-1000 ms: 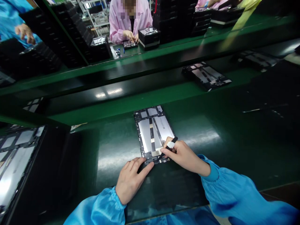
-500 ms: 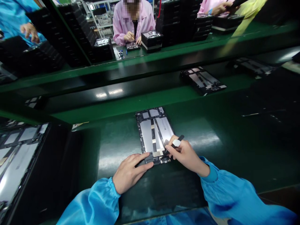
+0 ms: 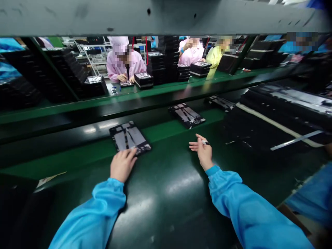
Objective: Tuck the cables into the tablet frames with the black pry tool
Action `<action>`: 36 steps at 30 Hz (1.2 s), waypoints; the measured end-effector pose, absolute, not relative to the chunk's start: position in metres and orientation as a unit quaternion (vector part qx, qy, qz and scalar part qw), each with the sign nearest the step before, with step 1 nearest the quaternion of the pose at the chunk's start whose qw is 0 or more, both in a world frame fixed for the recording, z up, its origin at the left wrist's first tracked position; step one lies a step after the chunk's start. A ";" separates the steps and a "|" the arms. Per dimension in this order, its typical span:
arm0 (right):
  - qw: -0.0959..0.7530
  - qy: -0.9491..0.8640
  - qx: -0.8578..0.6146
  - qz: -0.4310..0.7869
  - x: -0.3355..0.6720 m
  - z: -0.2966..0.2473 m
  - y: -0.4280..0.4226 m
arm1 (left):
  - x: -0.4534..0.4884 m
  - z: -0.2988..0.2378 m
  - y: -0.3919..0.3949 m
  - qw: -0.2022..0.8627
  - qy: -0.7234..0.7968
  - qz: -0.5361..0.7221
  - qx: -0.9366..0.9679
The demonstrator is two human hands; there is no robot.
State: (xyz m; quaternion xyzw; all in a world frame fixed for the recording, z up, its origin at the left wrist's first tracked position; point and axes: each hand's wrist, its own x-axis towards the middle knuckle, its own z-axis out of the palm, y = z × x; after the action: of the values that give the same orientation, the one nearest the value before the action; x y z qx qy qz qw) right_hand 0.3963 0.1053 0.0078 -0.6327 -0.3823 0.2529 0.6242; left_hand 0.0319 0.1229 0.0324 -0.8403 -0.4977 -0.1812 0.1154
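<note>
My left hand (image 3: 122,165) is at the near edge of an opened tablet (image 3: 131,137), its fingers over the dark rim. Silver plates and dark flat cables show inside the tablet, which lies at the bright green strip along the far side of the bench. My right hand (image 3: 202,149) hovers over the bench to the right, clear of the tablet. A slim black tool (image 3: 206,143) is tucked at its thumb and forefinger, while its other fingers stretch out to the left. Most of the tool is hidden by the hand.
Further along the strip lie a second opened tablet (image 3: 187,115) and a third one (image 3: 220,102). Tablets are stacked (image 3: 285,107) at right, near a metal ruler-like strip (image 3: 295,140). A grey beam (image 3: 166,17) crosses overhead. Co-workers sit across the green ledge (image 3: 158,90).
The opened tablet has moved away from me to the far strip with my left hand at it. My right hand has left the tablet, the tool still in it. My view has tilted up and turned right.
</note>
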 end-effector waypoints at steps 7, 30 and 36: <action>0.602 -0.341 -0.709 0.134 0.474 0.007 0.174 | 0.027 0.036 0.184 0.128 -0.548 -0.232 -0.794; 0.548 -0.503 -0.587 0.319 0.392 0.009 0.098 | 0.146 0.015 0.124 -0.343 -0.540 -0.353 -0.683; 0.380 -0.660 -0.521 0.385 0.361 0.013 -0.020 | 0.054 0.029 -0.026 -0.404 -0.537 -0.290 -0.681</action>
State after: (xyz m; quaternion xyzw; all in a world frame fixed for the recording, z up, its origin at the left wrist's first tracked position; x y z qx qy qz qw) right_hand 0.3610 -0.0203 0.0130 -0.5210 -0.6600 0.3851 0.3802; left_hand 0.0542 -0.0265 0.0295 -0.6809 -0.5374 -0.2900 -0.4043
